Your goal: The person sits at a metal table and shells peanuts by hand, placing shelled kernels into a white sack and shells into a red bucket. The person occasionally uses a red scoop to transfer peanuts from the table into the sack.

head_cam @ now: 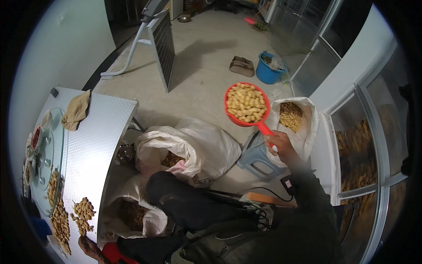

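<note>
My right hand (280,145) grips the handle of a red plastic scoop (262,127). Unshelled peanuts (246,103) fill the scoop, held level in the air. Just beyond it, a white woven sack (306,115) stands open with more peanuts inside, next to a grey-blue plastic stool (255,161). At the lower left, my left hand (90,249) is at the edge of a metal-topped table (108,118), beside a small pile of peanuts (84,209). Its fingers are dim and partly cut off. A longer heap of peanuts (60,217) spreads behind that pile.
Two more open woven sacks, one upper (211,145) and one lower (155,219), sit by my knees. Dishes surround a glass turntable (56,128); a tan cloth (77,110) lies nearby. Beyond are a framed panel (163,49), a brown bag (242,66) and a blue bucket (267,72).
</note>
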Motion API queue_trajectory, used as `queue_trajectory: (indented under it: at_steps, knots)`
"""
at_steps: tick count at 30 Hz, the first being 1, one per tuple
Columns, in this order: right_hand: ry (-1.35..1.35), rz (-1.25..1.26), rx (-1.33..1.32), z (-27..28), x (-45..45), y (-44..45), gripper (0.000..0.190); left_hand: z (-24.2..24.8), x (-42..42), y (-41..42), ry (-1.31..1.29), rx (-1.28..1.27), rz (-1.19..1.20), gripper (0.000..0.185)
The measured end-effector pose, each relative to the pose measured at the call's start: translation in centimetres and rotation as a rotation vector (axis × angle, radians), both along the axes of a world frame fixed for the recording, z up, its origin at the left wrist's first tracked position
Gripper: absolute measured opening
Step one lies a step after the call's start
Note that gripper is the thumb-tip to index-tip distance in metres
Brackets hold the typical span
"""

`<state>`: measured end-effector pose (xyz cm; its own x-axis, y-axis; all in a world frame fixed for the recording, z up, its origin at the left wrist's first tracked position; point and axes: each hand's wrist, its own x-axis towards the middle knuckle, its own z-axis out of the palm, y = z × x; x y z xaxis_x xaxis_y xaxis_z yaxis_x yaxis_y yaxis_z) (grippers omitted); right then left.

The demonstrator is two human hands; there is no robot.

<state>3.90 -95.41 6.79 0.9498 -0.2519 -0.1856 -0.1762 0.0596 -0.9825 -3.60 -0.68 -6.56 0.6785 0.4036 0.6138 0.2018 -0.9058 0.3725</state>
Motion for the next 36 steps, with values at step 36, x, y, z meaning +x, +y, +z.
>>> queue_trajectory:
  at_steps: [36]
  knots:
    - [0.657, -0.526, -1.985, -10.2, 2.5, -31.8, 0.039, 5.4, 1.5, -7.6, 0.053, 0.379, 0.090, 0.017]
